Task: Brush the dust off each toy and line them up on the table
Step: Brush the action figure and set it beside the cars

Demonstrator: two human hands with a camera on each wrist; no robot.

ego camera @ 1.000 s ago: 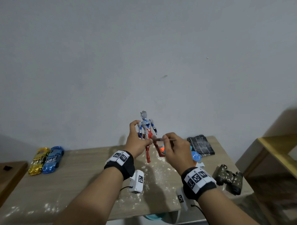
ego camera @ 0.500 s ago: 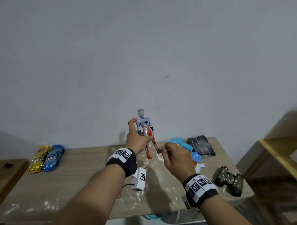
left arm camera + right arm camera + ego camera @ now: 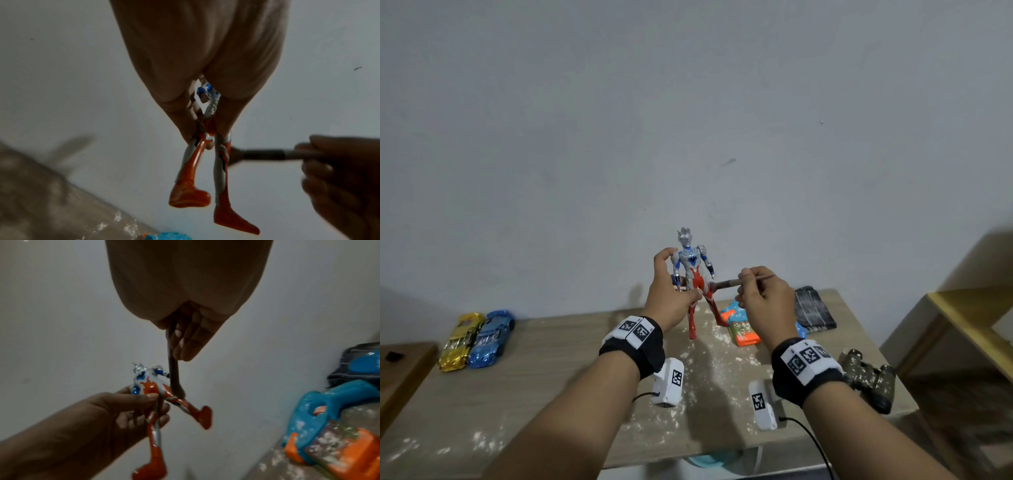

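Holding the action figure upright at frame centre, above the worktop, left hand fingers pinching its waist; right hand gripping the brush, dusting the hip; best stroking lightly downward.

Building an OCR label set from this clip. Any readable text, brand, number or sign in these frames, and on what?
No readable words, brands or numbers in any view.
Wristbands: black-and-white square code markers only, no letters.
White wrist camera boxes: one such marker each, no text.
Toy cars, gold and blue: front markings too small and blurred to read.
Action figure, toy gun, binoculars: no lettering visible.
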